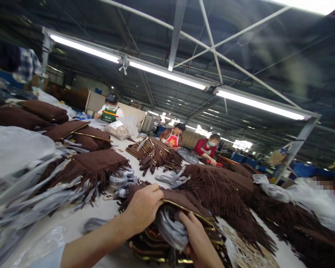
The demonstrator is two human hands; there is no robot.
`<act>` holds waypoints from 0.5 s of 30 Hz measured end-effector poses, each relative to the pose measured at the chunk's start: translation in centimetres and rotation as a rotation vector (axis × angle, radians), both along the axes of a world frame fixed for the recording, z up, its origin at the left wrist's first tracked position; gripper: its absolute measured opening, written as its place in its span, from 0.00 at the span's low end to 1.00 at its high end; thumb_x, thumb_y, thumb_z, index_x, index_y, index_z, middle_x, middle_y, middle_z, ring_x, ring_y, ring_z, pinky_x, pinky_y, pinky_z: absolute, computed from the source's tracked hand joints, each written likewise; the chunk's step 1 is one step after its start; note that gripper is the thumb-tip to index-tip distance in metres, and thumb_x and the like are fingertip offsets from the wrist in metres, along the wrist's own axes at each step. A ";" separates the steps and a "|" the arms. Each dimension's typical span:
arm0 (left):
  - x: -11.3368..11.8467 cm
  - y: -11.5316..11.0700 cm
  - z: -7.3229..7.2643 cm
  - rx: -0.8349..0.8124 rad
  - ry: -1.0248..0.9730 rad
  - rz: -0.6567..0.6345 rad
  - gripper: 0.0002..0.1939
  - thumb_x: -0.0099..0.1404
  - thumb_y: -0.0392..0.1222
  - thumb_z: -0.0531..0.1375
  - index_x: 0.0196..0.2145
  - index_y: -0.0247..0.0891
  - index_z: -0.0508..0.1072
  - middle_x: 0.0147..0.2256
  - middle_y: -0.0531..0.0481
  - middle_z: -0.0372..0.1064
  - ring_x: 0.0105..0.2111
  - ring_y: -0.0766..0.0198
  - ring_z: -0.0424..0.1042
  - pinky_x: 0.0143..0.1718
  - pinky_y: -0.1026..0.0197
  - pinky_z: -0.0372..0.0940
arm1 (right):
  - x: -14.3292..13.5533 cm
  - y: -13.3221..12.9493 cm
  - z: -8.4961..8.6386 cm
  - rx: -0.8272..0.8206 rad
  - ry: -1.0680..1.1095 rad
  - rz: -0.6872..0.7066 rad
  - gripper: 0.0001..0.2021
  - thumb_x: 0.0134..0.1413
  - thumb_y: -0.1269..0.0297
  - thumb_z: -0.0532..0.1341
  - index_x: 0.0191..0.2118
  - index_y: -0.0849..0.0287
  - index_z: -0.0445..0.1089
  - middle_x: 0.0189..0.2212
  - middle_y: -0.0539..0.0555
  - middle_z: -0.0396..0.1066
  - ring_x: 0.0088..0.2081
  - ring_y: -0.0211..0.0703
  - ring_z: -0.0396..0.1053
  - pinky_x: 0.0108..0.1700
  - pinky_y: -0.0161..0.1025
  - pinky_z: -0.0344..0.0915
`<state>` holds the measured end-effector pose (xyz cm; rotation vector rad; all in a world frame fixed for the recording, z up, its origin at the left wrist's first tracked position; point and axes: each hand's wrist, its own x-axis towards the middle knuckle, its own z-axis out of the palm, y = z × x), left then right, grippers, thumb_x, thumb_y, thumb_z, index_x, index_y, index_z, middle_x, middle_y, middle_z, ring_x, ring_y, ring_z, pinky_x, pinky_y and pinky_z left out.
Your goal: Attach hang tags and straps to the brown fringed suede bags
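As I look down through the head camera, the action is all at the brown bag (188,203), right at the near side of the table (69,227), its gold-zipped edge lifted towards me and a gap showing beneath it. In comes the left hand (146,206) on the story: fingers folded over that edge, thumb tucked out of my sight, a firm pinch on the cloth. And the right hand (197,236)! Thumb along the side, fingertips curled underneath, it clasps a plastic-wrapped bundle (171,227) at the mouth of the bag. Just below, a stack of gold-zipped bags (150,253) lies partly hidden by the hands.

Moving outward, I've got wrapped coils (123,178) just beyond the left hand, and a fringed bag (99,162) farther left with wrapped straps (64,195) strewn before it. Over on the right, long-fringed bags (214,184) spill their strands across the surface; straight ahead sits a heap with gold clasps (156,152).

Across the way I count 3 co-workers: 1 in a green apron (108,115), 1 in a red apron (173,140), 1 in a red top (205,148). Overhead, 3 light tubes (167,74) blaze in a slanting row.
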<state>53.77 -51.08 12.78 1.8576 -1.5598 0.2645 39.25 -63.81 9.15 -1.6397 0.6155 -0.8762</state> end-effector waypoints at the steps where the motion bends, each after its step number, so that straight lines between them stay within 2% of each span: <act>1: -0.3 -0.1 -0.1 0.006 -0.002 -0.014 0.08 0.66 0.33 0.52 0.32 0.37 0.70 0.37 0.48 0.67 0.39 0.61 0.67 0.40 0.61 0.61 | 0.8 -0.3 0.1 -0.017 -0.040 -0.058 0.17 0.50 0.47 0.62 0.33 0.57 0.73 0.21 0.49 0.71 0.22 0.42 0.69 0.19 0.34 0.65; 3: -0.6 -0.3 -0.5 0.026 0.003 -0.035 0.08 0.65 0.32 0.52 0.32 0.37 0.71 0.38 0.48 0.68 0.40 0.60 0.67 0.41 0.61 0.62 | 2.1 -1.0 -0.3 -0.053 -0.116 -0.155 0.18 0.51 0.45 0.60 0.32 0.57 0.72 0.21 0.50 0.71 0.24 0.44 0.71 0.22 0.37 0.69; 6: 0.1 0.1 -1.5 0.068 0.052 -0.097 0.08 0.64 0.33 0.53 0.33 0.38 0.72 0.38 0.48 0.68 0.40 0.61 0.68 0.41 0.62 0.62 | 2.7 -2.1 -1.6 -0.127 -0.101 -0.188 0.19 0.45 0.45 0.64 0.33 0.57 0.72 0.28 0.54 0.73 0.36 0.52 0.73 0.39 0.47 0.72; 8: 1.2 1.0 -2.1 0.101 0.118 -0.203 0.08 0.64 0.35 0.54 0.35 0.37 0.74 0.38 0.48 0.69 0.40 0.61 0.68 0.43 0.63 0.62 | 2.1 -2.8 -2.7 -0.319 -0.018 -0.221 0.20 0.40 0.46 0.67 0.32 0.58 0.73 0.34 0.59 0.74 0.44 0.60 0.70 0.49 0.56 0.66; 9: 1.8 1.6 -2.3 0.109 0.161 -0.246 0.08 0.64 0.36 0.54 0.37 0.37 0.74 0.39 0.48 0.70 0.41 0.61 0.68 0.44 0.63 0.62 | 1.6 -3.0 -3.2 -0.463 0.046 -0.239 0.20 0.42 0.45 0.66 0.33 0.58 0.74 0.38 0.61 0.74 0.47 0.64 0.68 0.52 0.59 0.63; 10: 2.5 2.4 -2.5 0.108 0.209 -0.261 0.10 0.65 0.37 0.53 0.39 0.37 0.74 0.40 0.47 0.70 0.41 0.61 0.68 0.45 0.63 0.61 | 1.1 -3.2 -3.7 -0.619 0.117 -0.261 0.21 0.46 0.43 0.63 0.34 0.58 0.75 0.40 0.64 0.73 0.49 0.66 0.67 0.53 0.61 0.61; 12: 3.8 4.1 -2.8 0.110 0.298 -0.173 0.13 0.67 0.37 0.50 0.41 0.36 0.73 0.40 0.47 0.71 0.41 0.62 0.69 0.45 0.63 0.61 | -0.2 -3.4 -4.4 -0.916 0.257 -0.307 0.23 0.58 0.44 0.52 0.38 0.58 0.75 0.43 0.66 0.72 0.49 0.66 0.67 0.49 0.58 0.63; 13: 4.4 5.0 -3.0 0.130 0.328 -0.094 0.13 0.67 0.37 0.48 0.39 0.36 0.73 0.38 0.48 0.72 0.39 0.62 0.69 0.43 0.63 0.61 | -0.8 -3.2 -4.6 -1.021 0.316 -0.321 0.24 0.61 0.46 0.49 0.40 0.58 0.75 0.43 0.65 0.73 0.46 0.63 0.70 0.46 0.54 0.66; 15: 5.3 6.7 -3.7 0.229 0.347 0.009 0.13 0.65 0.37 0.48 0.34 0.37 0.73 0.34 0.49 0.73 0.35 0.61 0.69 0.39 0.63 0.60 | -1.7 -2.3 -5.1 -1.183 0.373 -0.314 0.21 0.63 0.49 0.50 0.43 0.56 0.75 0.40 0.61 0.76 0.38 0.57 0.74 0.37 0.45 0.68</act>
